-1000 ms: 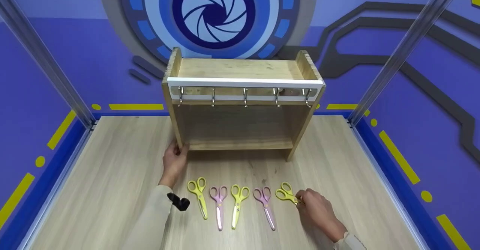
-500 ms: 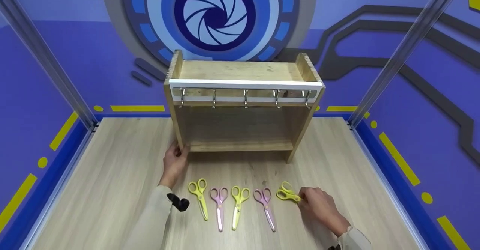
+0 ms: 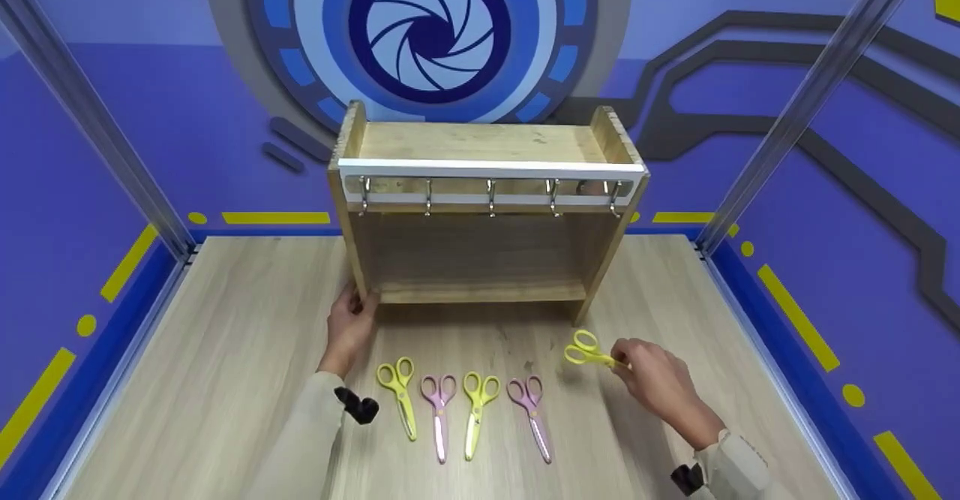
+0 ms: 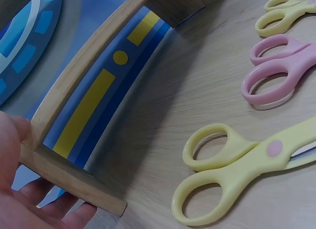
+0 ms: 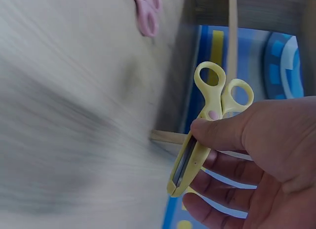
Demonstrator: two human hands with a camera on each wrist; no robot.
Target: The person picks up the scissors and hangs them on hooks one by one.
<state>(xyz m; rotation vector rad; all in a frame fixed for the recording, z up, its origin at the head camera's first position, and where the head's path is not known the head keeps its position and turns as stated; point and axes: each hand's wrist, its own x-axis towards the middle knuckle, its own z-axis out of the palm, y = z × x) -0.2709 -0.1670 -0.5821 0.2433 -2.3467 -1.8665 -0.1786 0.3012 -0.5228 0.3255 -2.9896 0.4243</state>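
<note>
My right hand (image 3: 658, 380) pinches yellow scissors (image 3: 589, 350) by the blade end, above the table, with the finger loops pointing toward the shelf. In the right wrist view, the thumb presses near the pivot of these scissors (image 5: 212, 98) and the fingers lie behind. My left hand (image 3: 350, 331) grips the lower front edge of the left side panel of a wooden shelf (image 3: 480, 293), thumb on one side and fingers on the other. Across the shelf's front runs a white rail (image 3: 450, 164) with several metal hooks (image 3: 492, 198). The hooks carry nothing.
Lying in a row before the shelf are yellow scissors (image 3: 397, 395), pink scissors (image 3: 439, 417), another yellow pair (image 3: 474, 414) and another pink pair (image 3: 530, 417), loops toward the shelf. Blue walls (image 3: 112, 132) and metal posts (image 3: 817, 102) enclose the wooden table (image 3: 240, 297).
My right hand has lifted the yellow scissors off the table at the row's right end and moved them up toward the shelf. The left hand stays on the shelf's side panel.
</note>
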